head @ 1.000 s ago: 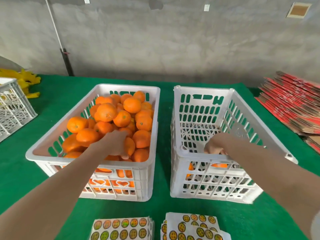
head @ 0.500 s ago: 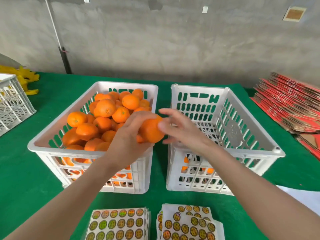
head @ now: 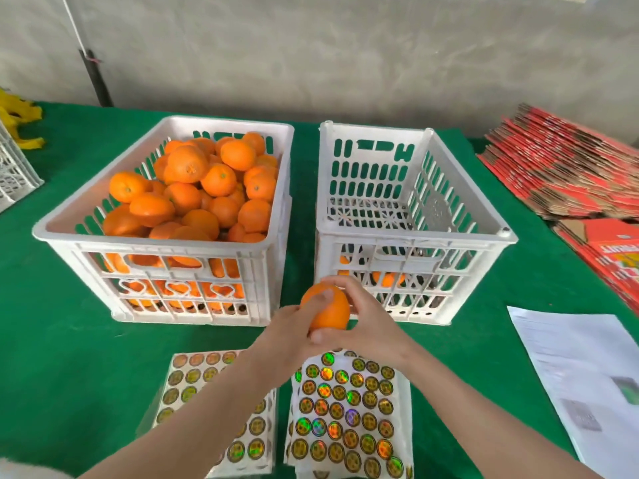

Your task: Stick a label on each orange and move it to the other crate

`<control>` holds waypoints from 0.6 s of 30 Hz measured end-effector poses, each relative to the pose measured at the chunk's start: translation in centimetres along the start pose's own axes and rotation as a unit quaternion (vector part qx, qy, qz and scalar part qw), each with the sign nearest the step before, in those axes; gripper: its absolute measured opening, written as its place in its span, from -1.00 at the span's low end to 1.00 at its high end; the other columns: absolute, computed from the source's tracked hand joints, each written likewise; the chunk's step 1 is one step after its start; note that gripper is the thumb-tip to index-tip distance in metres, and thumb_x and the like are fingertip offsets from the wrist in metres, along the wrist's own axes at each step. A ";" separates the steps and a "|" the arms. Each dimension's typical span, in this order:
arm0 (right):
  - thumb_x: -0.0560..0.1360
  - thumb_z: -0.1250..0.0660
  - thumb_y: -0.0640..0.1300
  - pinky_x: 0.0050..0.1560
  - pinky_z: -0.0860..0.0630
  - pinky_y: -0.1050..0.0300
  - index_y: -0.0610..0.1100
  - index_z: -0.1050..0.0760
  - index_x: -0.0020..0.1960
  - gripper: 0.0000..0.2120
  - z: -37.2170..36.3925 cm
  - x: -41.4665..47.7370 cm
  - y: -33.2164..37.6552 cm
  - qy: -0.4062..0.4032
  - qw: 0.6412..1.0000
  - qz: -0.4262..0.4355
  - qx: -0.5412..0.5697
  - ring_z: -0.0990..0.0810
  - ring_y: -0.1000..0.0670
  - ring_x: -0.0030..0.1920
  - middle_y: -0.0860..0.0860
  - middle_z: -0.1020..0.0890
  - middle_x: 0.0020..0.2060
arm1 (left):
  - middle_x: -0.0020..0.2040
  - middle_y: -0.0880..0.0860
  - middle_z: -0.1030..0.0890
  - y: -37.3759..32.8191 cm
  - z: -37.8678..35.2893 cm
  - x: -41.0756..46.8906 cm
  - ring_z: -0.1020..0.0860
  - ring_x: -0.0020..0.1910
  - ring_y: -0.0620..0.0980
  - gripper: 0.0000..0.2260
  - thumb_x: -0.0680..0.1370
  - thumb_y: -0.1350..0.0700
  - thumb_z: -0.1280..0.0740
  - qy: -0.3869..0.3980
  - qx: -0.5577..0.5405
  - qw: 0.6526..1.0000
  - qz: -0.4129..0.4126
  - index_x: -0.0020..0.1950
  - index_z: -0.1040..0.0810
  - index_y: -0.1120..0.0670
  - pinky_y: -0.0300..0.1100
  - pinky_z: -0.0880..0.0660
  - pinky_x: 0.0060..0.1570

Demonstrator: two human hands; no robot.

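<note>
Both hands hold one orange (head: pixel 328 311) low over the green table, in front of the gap between the two crates. My left hand (head: pixel 290 335) grips it from the left with the thumb on top. My right hand (head: pixel 363 326) wraps it from the right, fingers over its top. The left white crate (head: pixel 166 250) is heaped with oranges (head: pixel 207 188). The right white crate (head: pixel 415 243) holds a few oranges (head: pixel 387 280) at its bottom, seen through the slats. Two stacks of shiny round label sheets (head: pixel 345 409) lie under my forearms, the other stack (head: pixel 193 382) to its left.
Flattened red cartons (head: pixel 567 171) are piled at the right edge. A white printed paper (head: pixel 584 378) lies at the right front. Another white crate (head: pixel 14 167) and yellow material (head: pixel 17 115) sit at the far left. A grey wall stands behind the table.
My left hand took an orange from the left crate, my right hand came out of the right crate to meet it, and both brought it down and toward me, just above the label sheets.
</note>
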State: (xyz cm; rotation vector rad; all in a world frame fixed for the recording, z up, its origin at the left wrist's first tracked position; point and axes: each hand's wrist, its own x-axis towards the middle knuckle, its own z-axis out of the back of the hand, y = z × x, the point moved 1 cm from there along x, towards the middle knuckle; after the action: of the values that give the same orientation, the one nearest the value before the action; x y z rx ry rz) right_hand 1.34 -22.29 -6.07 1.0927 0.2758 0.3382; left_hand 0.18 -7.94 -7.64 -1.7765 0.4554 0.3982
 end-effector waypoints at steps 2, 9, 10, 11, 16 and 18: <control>0.32 -0.54 0.01 0.12 -0.39 0.38 0.16 -0.19 0.42 -0.21 -0.1 0.6 -2.6 0.056 0.994 -0.065 -0.063 -0.44 0.30 0.16 0.27 -0.44 0.19 | 0.08 0.16 -0.61 0.7 0.4 1.1 -0.66 -0.07 0.09 -0.48 0.52 -0.14 -0.32 -0.034 0.011 0.999 0.018 0.35 -0.33 0.13 -0.07 -0.56 0.09; 0.44 -0.27 -0.18 -0.01 -0.44 0.05 -0.08 -0.28 -0.43 -0.69 -2.4 0.9 -8.7 0.082 0.918 -0.135 -0.363 -0.46 -0.11 -0.06 -0.04 -0.40 -0.30 | 0.19 0.21 -0.51 2.1 3.1 3.5 -0.63 -0.01 0.17 -0.46 0.48 -0.12 -0.38 -0.098 -0.060 0.990 0.084 0.32 -0.25 0.08 -0.08 -0.58 -0.12; 0.44 -0.28 -0.19 0.01 -0.45 0.06 -0.08 -0.37 -0.41 -0.74 -2.7 1.1 -8.9 0.071 0.920 -0.135 -0.360 -0.48 -0.11 -0.02 -0.05 -0.47 -0.24 | 0.18 0.19 -0.49 2.3 3.2 3.6 -0.62 0.02 0.17 -0.47 0.48 -0.12 -0.38 -0.099 -0.054 0.990 0.084 0.30 -0.25 0.07 -0.06 -0.58 -0.07; 0.45 -0.29 -0.21 0.04 -0.47 0.05 -0.10 -0.47 -0.35 -0.80 -2.8 1.1 -9.0 0.059 0.922 -0.136 -0.358 -0.51 -0.10 0.01 -0.06 -0.54 -0.17 | 0.17 0.18 -0.49 2.6 3.2 3.8 -0.60 0.05 0.17 -0.48 0.48 -0.13 -0.38 -0.101 -0.045 0.990 0.085 0.28 -0.24 0.06 -0.04 -0.57 0.00; 0.50 -0.28 -0.19 0.05 -0.48 0.05 -0.15 -0.54 0.00 -0.88 -2.7 1.0 -9.5 0.054 0.937 -0.133 -0.318 -0.53 -0.07 0.00 -0.05 -0.58 -0.08 | 0.19 0.12 -0.45 3.4 3.2 4.3 -0.52 0.18 0.16 -0.49 0.47 -0.13 -0.38 -0.056 -0.009 0.994 0.089 0.26 -0.23 0.03 0.00 -0.46 0.23; 0.45 -0.33 -0.14 -0.03 -0.44 0.08 -0.08 -0.51 -0.17 -0.97 -2.7 1.1 -9.5 0.082 0.934 -0.121 -0.327 -0.47 -0.06 -0.07 0.02 -0.49 -0.25 | 0.21 0.12 -0.44 3.6 3.1 4.4 -0.51 0.20 0.17 -0.48 0.46 -0.12 -0.38 -0.037 -0.016 0.995 0.095 0.27 -0.22 0.02 0.04 -0.43 0.28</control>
State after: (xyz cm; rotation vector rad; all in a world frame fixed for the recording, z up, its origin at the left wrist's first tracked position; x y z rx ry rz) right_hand 2.58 -23.59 -15.83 0.3675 0.4050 0.2704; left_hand 2.13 -6.14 -13.58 -1.7484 0.5692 0.6056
